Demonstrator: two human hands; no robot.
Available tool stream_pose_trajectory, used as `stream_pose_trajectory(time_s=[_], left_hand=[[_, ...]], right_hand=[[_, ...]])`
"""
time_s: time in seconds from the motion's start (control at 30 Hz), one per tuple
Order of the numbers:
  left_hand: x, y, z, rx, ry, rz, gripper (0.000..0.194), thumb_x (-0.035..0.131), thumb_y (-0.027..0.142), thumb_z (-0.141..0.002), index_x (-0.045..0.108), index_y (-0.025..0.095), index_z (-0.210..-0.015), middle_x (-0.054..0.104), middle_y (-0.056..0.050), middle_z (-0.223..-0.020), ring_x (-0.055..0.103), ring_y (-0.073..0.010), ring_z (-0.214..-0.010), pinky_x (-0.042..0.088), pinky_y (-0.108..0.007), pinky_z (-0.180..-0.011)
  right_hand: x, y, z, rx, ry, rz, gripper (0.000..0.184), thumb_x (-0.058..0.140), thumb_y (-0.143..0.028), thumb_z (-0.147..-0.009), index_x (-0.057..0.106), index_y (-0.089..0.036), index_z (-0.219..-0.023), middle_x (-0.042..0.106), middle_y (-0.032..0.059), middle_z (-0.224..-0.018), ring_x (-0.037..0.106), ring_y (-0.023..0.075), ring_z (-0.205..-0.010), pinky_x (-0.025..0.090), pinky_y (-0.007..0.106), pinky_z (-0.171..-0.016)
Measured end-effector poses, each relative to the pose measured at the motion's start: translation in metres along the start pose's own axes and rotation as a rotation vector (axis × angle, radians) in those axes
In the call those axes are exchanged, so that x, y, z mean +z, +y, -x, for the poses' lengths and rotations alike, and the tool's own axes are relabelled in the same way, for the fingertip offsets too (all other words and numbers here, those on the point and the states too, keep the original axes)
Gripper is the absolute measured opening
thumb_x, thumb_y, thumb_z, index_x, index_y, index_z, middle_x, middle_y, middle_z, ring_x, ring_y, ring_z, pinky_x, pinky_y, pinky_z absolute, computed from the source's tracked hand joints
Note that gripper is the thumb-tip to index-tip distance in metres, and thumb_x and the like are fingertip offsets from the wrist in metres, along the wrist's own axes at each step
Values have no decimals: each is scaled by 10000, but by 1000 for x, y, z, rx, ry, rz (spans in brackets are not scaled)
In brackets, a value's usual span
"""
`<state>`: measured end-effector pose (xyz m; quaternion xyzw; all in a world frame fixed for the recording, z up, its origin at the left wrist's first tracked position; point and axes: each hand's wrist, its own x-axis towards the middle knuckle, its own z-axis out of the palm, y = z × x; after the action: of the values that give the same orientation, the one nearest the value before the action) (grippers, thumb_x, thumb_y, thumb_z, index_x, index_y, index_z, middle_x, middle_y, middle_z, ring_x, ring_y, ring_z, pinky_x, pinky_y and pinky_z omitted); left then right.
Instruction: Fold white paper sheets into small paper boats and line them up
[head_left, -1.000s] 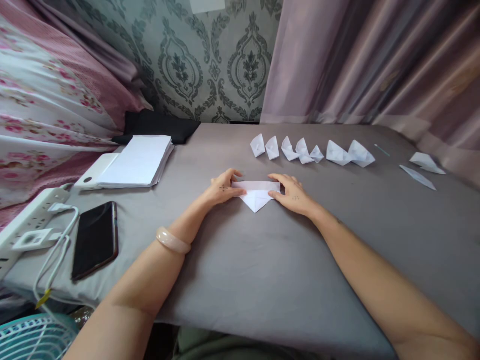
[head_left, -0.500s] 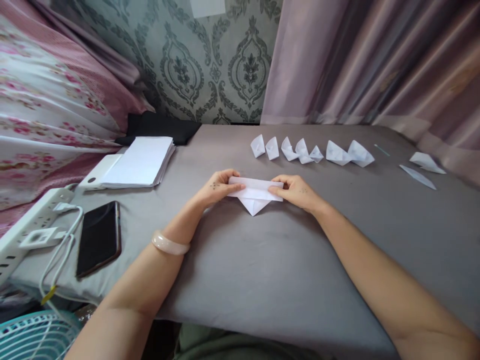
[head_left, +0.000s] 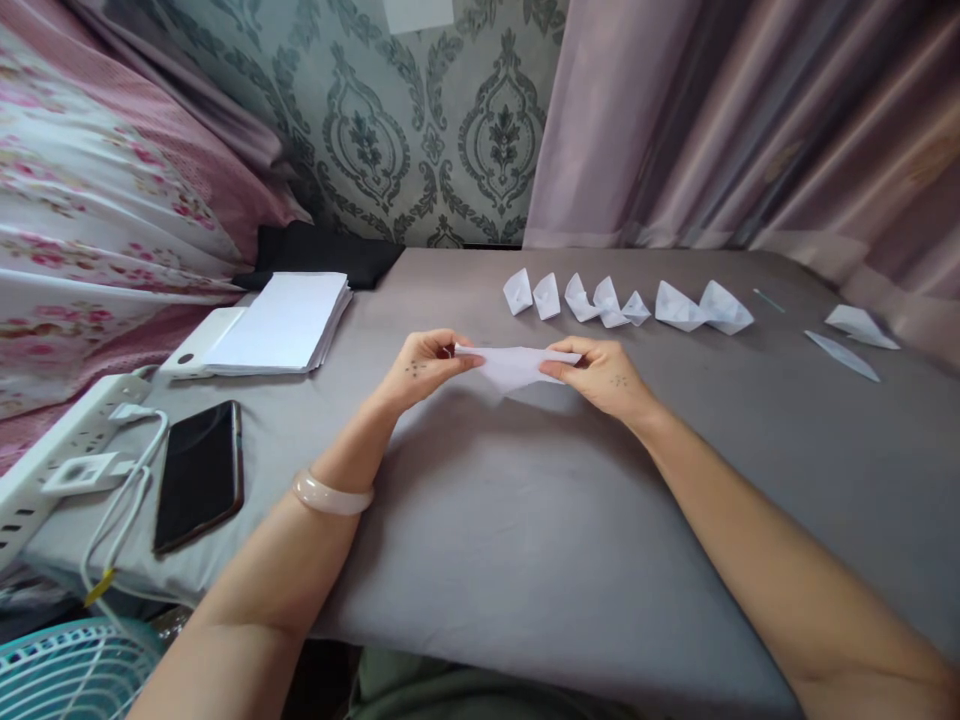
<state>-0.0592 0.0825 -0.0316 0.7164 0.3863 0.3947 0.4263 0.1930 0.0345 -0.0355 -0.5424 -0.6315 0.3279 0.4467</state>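
Note:
A folded sheet of white paper (head_left: 511, 367) is held between my two hands above the grey-covered table. My left hand (head_left: 424, 370) pinches its left end, thumb on the near face and fingers curled behind. At the right end, my right hand (head_left: 600, 375) grips it the same way. The paper's long edge runs across the top, and its pointed part hangs toward me, slightly blurred. Behind it stands a row of folded white paper boats (head_left: 609, 300). The fingertips behind the paper are hidden.
On the left lie a stack of white paper (head_left: 281, 322), a black phone (head_left: 199, 478) and a white power strip (head_left: 67, 460) with cables. Two loose paper pieces (head_left: 841, 356) and a thin stick (head_left: 769, 300) lie at the right. A teal fan (head_left: 75, 672) stands at the lower left.
Both hands have moved slightly apart and the paper has tilted, so its top band looks narrower and its pointed part shorter. The things on the table stay in place.

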Motion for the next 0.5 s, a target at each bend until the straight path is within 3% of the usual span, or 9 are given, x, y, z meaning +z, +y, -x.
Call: stream_pose_trajectory(time_s=[0.13,0.23,0.37,0.5], left_hand=[[2,-3,-1,418,208,-472,144,653,332,-826,653,190,-800,667,-34,-809,537,-154,-743,442,-310,-735],[2,-7,2,660,195,-799,135,511,215,-893,625,198,-823,669,-69,-921,542,-182,-830,432,-345,-799],[5,-10,4,713,13,-1109,188,429,148,-894,582,185,-790,652,-93,-911,519,-206,-805,400,-343,-717],[11,-7,7,613,-272,-1190,153,439,100,-838,574,164,-808,630,-94,-856,524,-215,-803,392,-332,-687]], right_hand=[[1,2,3,-514,146,339,87,616,-239,-847,697,-225,-817,677,30,-835,608,179,-799,453,342,-766],[2,2,9,-735,209,670,212,493,-111,-886,675,-210,-843,679,49,-864,583,186,-824,410,356,-800],[5,6,14,-802,121,951,254,439,-75,-896,656,-180,-816,671,67,-855,543,194,-797,373,354,-792],[6,14,17,-689,-94,1048,221,462,-91,-895,659,-156,-819,660,77,-845,531,196,-777,357,339,-752]])
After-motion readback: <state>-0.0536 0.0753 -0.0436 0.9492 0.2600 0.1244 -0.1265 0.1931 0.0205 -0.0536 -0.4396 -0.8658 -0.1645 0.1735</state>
